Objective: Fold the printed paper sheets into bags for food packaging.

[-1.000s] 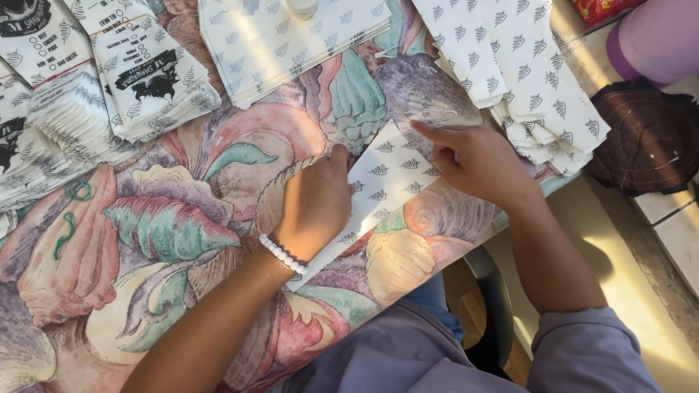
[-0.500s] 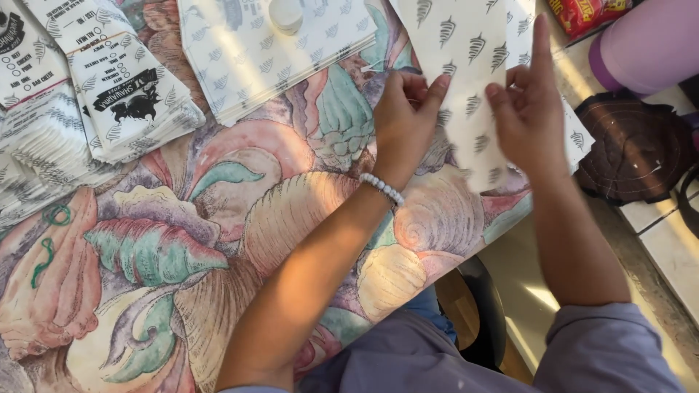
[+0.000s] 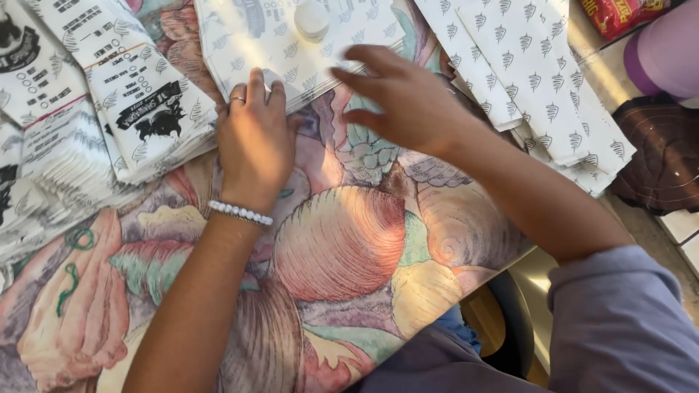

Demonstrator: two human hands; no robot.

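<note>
Right now your left hand point(image 3: 255, 142) lies flat, palm down, fingers together and its grip open on nothing — the fingertips press the near edge of the top stack of patterned paper sheets point(image 3: 291, 36) at the far side of the bench point(image 3: 342, 247). Your right hand point(image 3: 408, 102) hovers just beside it, fingers spread and loose, holding nothing, above the same edge of that stack; you cannot tell whether it touches the paper. A small white round cap point(image 3: 312, 18) sits on the stack, beyond both hands. To your left lies a pile of printed paper bags point(image 3: 138, 102); to your right, well apart from the hands, another heap of patterned sheets point(image 3: 539, 80). A white bead bracelet point(image 3: 240, 212) circles your left wrist — the bench carries a shell-print cloth.
</note>
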